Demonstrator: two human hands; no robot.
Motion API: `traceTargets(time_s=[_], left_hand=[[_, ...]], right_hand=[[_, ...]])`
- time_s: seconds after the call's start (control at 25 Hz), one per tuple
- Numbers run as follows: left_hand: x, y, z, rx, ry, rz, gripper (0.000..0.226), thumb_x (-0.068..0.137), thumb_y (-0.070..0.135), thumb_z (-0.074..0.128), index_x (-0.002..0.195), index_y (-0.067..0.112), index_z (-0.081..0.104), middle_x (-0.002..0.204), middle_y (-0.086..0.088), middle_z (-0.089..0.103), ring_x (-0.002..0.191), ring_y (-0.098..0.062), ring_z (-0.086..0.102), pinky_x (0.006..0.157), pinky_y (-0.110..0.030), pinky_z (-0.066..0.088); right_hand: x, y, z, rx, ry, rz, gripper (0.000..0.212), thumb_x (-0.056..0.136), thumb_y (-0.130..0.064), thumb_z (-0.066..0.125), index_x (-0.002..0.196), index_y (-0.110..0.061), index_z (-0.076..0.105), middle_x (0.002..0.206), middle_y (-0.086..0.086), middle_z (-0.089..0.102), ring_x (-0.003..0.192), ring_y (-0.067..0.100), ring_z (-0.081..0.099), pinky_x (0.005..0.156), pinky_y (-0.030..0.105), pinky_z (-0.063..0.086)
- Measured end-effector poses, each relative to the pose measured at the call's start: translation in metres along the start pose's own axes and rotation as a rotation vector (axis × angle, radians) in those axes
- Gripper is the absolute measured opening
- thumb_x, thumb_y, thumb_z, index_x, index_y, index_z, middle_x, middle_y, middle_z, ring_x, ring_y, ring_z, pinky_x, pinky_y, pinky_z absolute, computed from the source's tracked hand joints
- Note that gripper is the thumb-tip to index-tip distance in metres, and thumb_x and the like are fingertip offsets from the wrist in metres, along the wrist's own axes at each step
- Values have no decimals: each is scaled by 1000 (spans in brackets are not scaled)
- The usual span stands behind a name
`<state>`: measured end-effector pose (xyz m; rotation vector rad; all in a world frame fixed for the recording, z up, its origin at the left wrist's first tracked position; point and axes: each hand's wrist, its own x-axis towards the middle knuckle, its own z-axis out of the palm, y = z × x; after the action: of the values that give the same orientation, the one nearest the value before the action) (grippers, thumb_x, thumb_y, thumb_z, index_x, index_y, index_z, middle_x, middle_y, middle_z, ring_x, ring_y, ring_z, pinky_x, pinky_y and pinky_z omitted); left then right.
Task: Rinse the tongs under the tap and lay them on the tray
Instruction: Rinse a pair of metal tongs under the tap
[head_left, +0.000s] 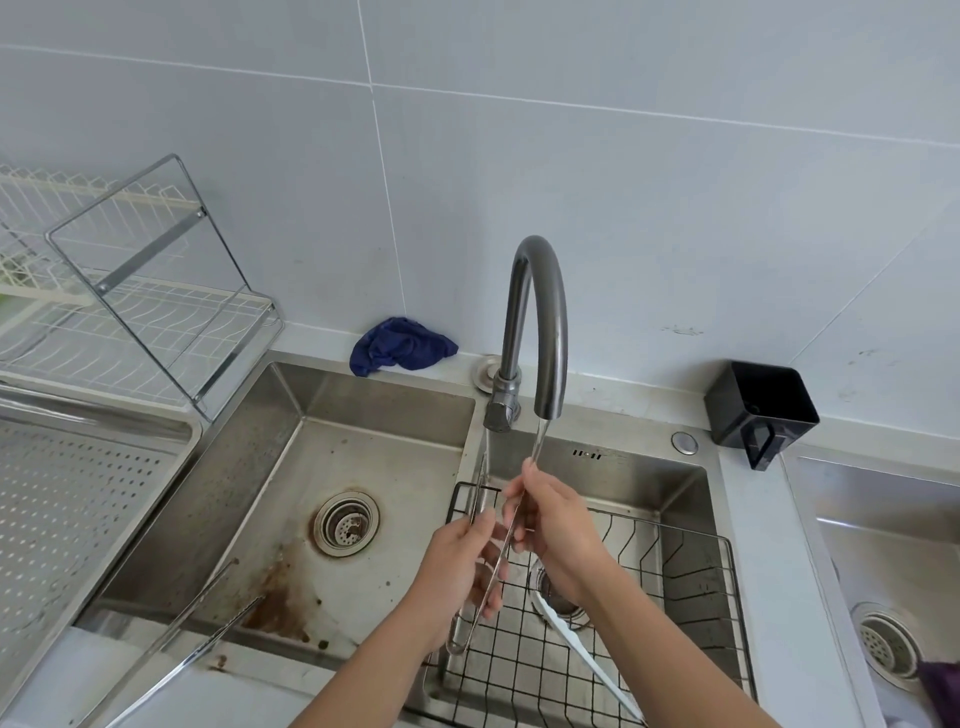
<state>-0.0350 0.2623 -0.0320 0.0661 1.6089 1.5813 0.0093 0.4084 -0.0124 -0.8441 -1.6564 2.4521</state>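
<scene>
Tongs (485, 558) upright under running tap (540, 322), over right sink basin (691, 483). Left hand (457, 566) fingers pinch lower arm; right hand (550, 525) fingertips grip upper arm in stream.

Both hands are holding a pair of slim stainless-steel tongs (485, 566) under water running from the curved grey metal tap (540, 322). The left hand (460, 564) is gripping one arm near the looped end, while the right hand (553, 525) is pinching the other arm beneath the stream, above a black wire rack (691, 582) sitting in the steel sink (374, 415).
</scene>
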Motion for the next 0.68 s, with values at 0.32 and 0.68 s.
traceTargets(time_s=[0.32,0.68], left_hand=[[11,5,9,68,24,18,51,95,54,55,106,5,67,67,-12,69,53,-23,61,46,-29,47],[13,9,17,-140,26,-114,67,67,81,73,75,15,73,63,-13,62,44,-22,53,41,-28,43]], right_hand=[[-10,-17,2,-71,-20,-139,37,106,-37,49,86,-11,66,67,6,61,65,18,59,62,28,49],[-12,-19,13,270,5,-37,30,105,-25,53,99,-3,72,75,12,67,65,21,61,65,36,46]])
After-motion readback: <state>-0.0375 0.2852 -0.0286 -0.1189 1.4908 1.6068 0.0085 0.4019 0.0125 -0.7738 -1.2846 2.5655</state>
